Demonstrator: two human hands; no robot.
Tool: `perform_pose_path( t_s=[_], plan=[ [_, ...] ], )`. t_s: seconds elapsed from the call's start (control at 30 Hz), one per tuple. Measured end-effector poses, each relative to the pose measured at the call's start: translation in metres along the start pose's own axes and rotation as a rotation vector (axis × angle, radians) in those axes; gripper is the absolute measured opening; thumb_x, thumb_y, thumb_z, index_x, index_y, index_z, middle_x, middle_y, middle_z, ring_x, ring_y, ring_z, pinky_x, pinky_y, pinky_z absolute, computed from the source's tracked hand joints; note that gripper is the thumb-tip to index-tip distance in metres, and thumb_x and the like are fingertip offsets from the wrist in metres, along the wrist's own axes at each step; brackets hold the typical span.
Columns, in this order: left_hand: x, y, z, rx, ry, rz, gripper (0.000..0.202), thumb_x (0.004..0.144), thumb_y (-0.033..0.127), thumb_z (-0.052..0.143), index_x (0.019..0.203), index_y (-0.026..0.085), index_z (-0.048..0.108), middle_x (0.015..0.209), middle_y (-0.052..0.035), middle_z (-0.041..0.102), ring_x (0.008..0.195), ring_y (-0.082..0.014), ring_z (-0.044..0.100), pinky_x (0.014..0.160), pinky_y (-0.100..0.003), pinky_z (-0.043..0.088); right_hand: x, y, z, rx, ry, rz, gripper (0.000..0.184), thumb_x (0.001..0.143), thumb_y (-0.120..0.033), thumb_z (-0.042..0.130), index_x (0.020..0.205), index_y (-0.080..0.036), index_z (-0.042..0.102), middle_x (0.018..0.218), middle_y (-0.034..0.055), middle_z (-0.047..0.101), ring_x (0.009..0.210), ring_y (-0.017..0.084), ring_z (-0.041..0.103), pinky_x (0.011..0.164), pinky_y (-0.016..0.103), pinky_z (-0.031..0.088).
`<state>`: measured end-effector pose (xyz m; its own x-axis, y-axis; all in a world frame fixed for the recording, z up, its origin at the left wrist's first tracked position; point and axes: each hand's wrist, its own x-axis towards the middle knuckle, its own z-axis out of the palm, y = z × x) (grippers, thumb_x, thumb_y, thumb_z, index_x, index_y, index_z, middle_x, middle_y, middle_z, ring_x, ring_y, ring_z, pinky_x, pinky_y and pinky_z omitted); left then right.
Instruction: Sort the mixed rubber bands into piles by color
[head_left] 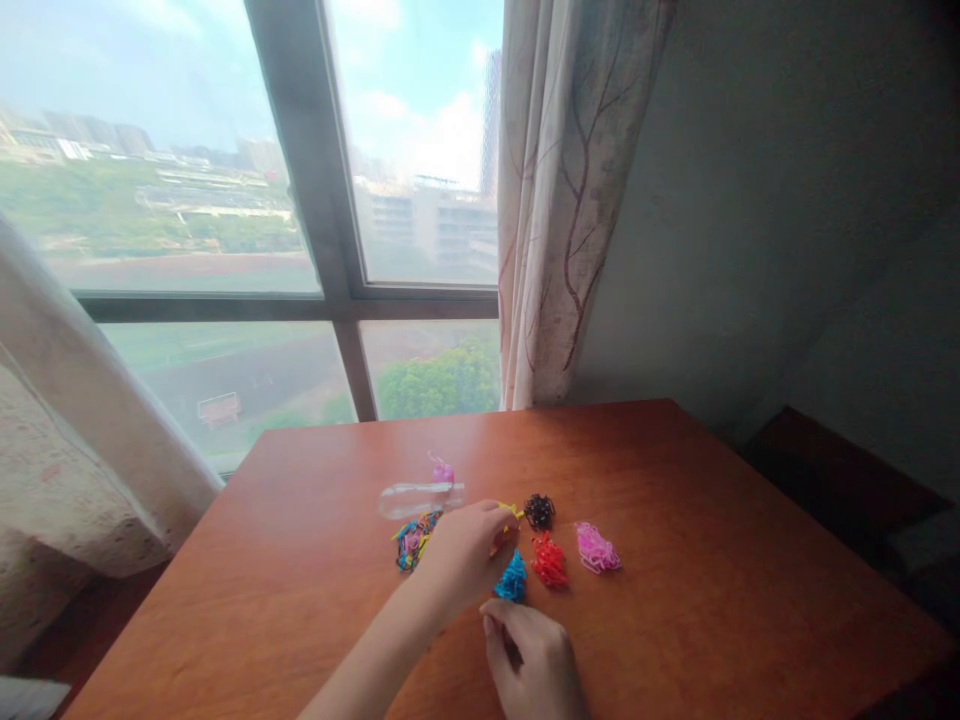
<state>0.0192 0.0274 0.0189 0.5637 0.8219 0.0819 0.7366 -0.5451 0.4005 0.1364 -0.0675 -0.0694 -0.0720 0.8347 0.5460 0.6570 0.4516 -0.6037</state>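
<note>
My left hand (478,540) reaches across the table with its fingers curled down beside a small yellow pile of rubber bands (512,509), which it partly covers. Whatever its fingertips hold is hidden. Nearer to me, my right hand (534,658) has thumb and forefinger pinched together just below a blue pile of rubber bands (511,578); anything between them is too small to make out. A mixed-colour pile (411,542) lies left of my left wrist. To the right are a black pile (539,511), a red pile (550,561) and a pink pile (598,548).
Behind the piles, a clear plastic container (412,499) lies on its side, with a pink object (442,471) by it. The brown wooden table (300,600) meets a window (420,240) with curtains (551,200) at its far edge. A grey wall (750,220) stands right.
</note>
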Motion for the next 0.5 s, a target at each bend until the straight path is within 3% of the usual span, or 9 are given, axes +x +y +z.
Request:
perform_pose_path(
  t_s=[0.07, 0.27, 0.5],
  plan=[
    [-0.024, -0.004, -0.001, -0.024, 0.014, -0.009, 0.016, 0.087, 0.019, 0.052, 0.088, 0.023, 0.067, 0.085, -0.0006, 0.071, 0.074, -0.0136, 0.066, 0.063, -0.020, 0.046, 0.001, -0.001, 0.001, -0.017, -0.030, -0.003, 0.036, 0.102, -0.029, 0.037, 0.078, -0.022, 0.063, 0.061, 0.0007, 0.063, 0.054, 0.014, 0.062, 0.052, 0.021, 0.039],
    [-0.091, -0.031, 0.008, -0.144, 0.225, -0.069, 0.020, 0.093, 0.023, 0.045, 0.085, 0.021, 0.063, 0.072, 0.0006, 0.068, 0.062, -0.0110, 0.062, 0.057, -0.018, 0.045, 0.001, -0.012, 0.004, -0.016, -0.139, -0.008, 0.028, 0.097, -0.023, 0.040, 0.081, -0.023, 0.063, 0.065, -0.0004, 0.064, 0.060, 0.014, 0.064, 0.057, 0.020, 0.040],
    [-0.131, -0.062, 0.021, -0.224, 0.286, -0.169, 0.019, 0.092, 0.027, 0.050, 0.090, 0.026, 0.068, 0.082, 0.0008, 0.074, 0.072, -0.0137, 0.069, 0.067, -0.019, 0.052, 0.001, -0.021, 0.003, -0.075, -0.210, 0.030, 0.023, 0.092, -0.018, 0.044, 0.080, -0.024, 0.062, 0.067, -0.0006, 0.065, 0.061, 0.015, 0.064, 0.059, 0.021, 0.041]
  ],
)
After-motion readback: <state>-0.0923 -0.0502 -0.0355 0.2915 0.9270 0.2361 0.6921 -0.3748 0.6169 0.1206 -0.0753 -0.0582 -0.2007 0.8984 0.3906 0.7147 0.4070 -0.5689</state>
